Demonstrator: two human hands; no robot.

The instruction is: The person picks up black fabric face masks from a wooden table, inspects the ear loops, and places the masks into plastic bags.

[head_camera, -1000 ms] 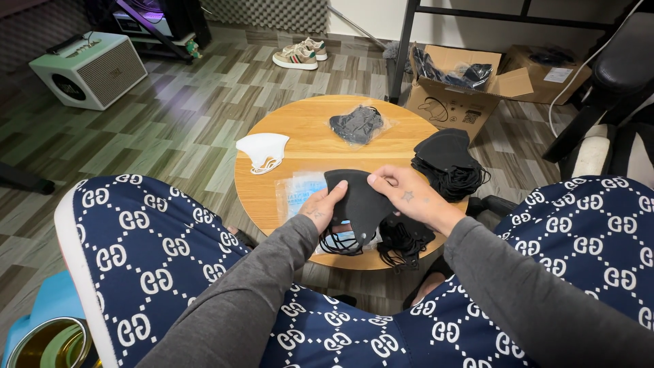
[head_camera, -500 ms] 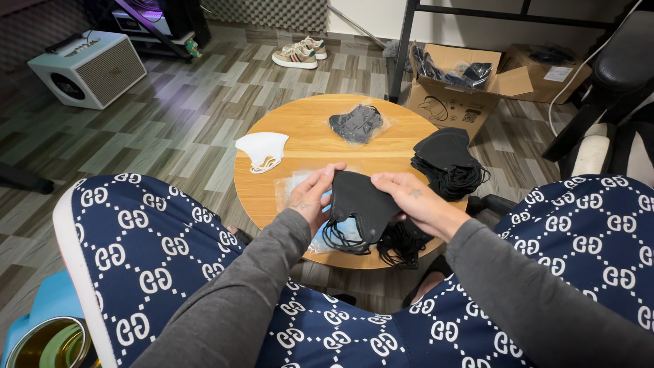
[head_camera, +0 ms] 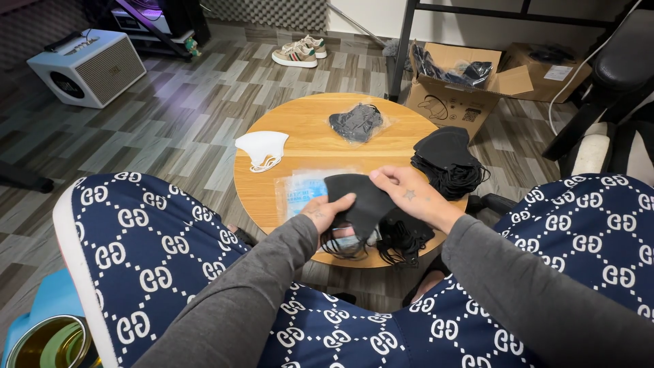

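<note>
Since 0.5 s ago both hands have shifted little, and the black mask (head_camera: 364,204) now sits more fully spread between them, over the near edge of the round wooden counter (head_camera: 313,146). Nearest, at bottom left, 1 open tin (head_camera: 44,344) shows a yellowish inside, cut off by the edge. Left hand (head_camera: 327,212) pinches the mask's left side, fingers clamped on it with the thumb on top. Right hand (head_camera: 409,197) reaches in from the right, fingers closed on the mask's upper edge. Under the mask lies a clear plastic bag with blue print (head_camera: 300,194); loose black ear loops (head_camera: 402,242) hang below, tangled and hard to separate. Beyond lie a white mask (head_camera: 262,148), a stack of black masks (head_camera: 446,160) and a bagged grey mask (head_camera: 357,123). Farther off, an open cardboard box (head_camera: 453,102) holds dark items I cannot tell apart.
</note>
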